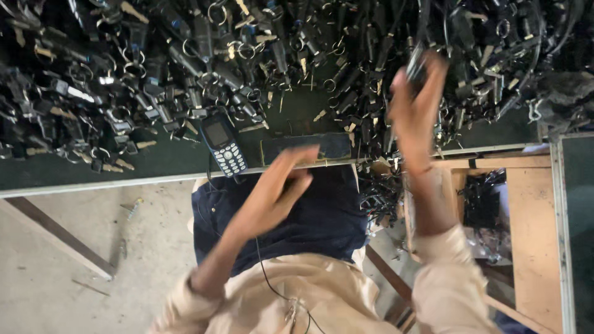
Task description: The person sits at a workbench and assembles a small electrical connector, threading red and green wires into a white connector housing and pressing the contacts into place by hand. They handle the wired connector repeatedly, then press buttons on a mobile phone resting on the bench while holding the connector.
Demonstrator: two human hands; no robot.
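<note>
My right hand (416, 117) is raised over a big heap of small black parts with metal pins and rings (185, 55). Its fingers are closed on one small dark part (416, 65), which is blurred. My left hand (278, 188) hovers at the near edge of the dark green table (154, 162), fingers stretched out and apart, with nothing visible in it. Just beyond its fingertips lies a dark flat rectangular block (328, 145). A thin black wire (265, 272) runs down from under that hand across my lap.
A blue keypad phone (224, 145) lies on the table left of the block. A wooden box (532, 204) at right holds more black parts (481, 201). Loose parts (380, 198) hang off the table edge. Left below are a concrete floor (74, 247) and a slanted wooden leg (55, 235).
</note>
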